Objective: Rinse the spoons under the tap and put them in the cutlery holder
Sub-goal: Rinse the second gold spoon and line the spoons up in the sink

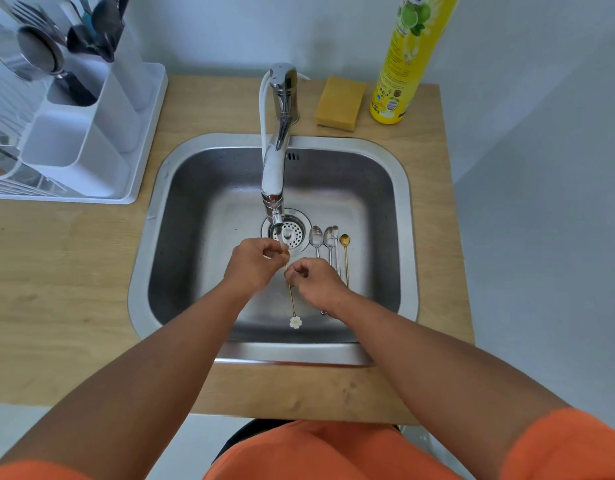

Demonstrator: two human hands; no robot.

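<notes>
A thin gold spoon (291, 296) with a white flower charm on its handle end is held over the steel sink (209, 174), its bowl under the tap (274, 174) spout. My left hand (254, 265) pinches the bowl end and my right hand (316, 282) pinches the handle's middle. Three more spoons lie side by side on the sink floor right of the drain: two silver spoons (322, 242) and a small gold spoon (345, 252). The white cutlery holder (91, 133) stands at the far left on the counter, with several utensils in its back compartments.
A yellow sponge (340, 102) and a tall yellow dish-soap bottle (408, 60) stand behind the sink on the right. The holder sits in a white drying rack tray (145, 161). The wooden counter (57, 278) surrounds the sink.
</notes>
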